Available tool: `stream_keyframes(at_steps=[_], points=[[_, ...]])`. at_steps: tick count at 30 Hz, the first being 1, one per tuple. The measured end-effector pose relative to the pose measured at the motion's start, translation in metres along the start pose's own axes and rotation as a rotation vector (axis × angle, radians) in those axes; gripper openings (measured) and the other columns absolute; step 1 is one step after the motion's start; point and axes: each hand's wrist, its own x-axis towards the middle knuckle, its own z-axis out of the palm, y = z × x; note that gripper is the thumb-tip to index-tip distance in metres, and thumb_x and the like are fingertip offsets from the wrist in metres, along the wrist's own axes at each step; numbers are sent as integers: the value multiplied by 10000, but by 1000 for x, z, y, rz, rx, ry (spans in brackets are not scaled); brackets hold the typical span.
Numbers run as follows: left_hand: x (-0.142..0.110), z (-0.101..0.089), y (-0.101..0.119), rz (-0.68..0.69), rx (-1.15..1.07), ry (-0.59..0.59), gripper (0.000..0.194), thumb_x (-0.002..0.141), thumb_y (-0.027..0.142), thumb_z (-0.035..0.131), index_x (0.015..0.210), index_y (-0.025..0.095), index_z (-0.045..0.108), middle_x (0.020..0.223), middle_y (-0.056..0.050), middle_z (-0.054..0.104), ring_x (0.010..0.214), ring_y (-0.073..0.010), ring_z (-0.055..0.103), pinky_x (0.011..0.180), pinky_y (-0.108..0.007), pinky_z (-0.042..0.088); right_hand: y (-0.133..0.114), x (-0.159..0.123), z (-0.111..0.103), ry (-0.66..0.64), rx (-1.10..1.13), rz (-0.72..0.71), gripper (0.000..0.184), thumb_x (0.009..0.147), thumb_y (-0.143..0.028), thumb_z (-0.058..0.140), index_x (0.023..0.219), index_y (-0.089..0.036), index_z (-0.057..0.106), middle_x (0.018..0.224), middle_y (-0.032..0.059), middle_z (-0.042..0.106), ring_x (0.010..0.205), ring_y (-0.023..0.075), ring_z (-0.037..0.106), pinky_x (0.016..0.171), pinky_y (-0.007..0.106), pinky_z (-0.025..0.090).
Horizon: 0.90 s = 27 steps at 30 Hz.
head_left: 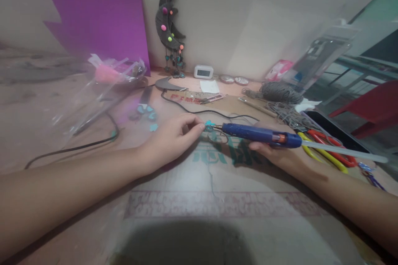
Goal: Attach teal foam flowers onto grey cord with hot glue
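Observation:
Between the thumb and fingertips of my left hand point(182, 134) is a small turquoise flower-shaped piece point(209, 124). My right hand point(275, 145) is wrapped round a blue hot glue gun point(255, 132), whose metal nozzle meets the turquoise piece or comes very close to it. A long translucent glue stick point(342, 151) sticks out of the gun's back end to the right. Left of my left hand, several loose turquoise pieces point(146, 112) lie on the table, with another single piece point(153, 127) nearer to my wrist.
Grey yarn point(280, 92), a dark phone-like slab point(336, 132), red-handled pliers point(345, 155) and yellow-handled pliers point(329, 161) crowd the right. Clear plastic bags point(93, 99) lie left. A black cord point(211, 112) crosses behind my hands. A grey crescent point(169, 84) and small clock point(203, 72) stand farther back.

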Motion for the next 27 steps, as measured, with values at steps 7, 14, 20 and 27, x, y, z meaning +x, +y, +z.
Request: stream_keyframes(at_steps=[7,14,20,27], points=[[0,1,-3,-59,-83,-6,260,938,362,493,772,175,565,660,41,505,622,-123,468,606,-247,351,3,-1,-2,-21,-11,-49,344,827,-509,662,664,-218,580,582,-5,583,534,152,547,505,273,418],[1,2,-7,-74,-99,19,264,933,368,493,782,175,591,688,29,560,639,-132,488,613,-247,358,6,-2,-9,17,197,-41,467,867,-659,538,797,-219,675,742,45,686,653,184,631,570,291,477],[1,3,-6,-41,-130,1,262,940,364,488,794,173,592,718,25,570,702,-142,528,661,-248,391,-3,20,-21,181,409,78,350,895,-572,564,859,-242,676,831,41,721,723,195,652,589,302,496],[1,2,-7,-45,-80,7,277,943,379,496,772,177,577,708,32,550,707,-141,528,652,-252,381,35,99,-18,213,59,320,318,781,-463,719,920,-178,740,907,76,747,805,217,665,662,303,503]])
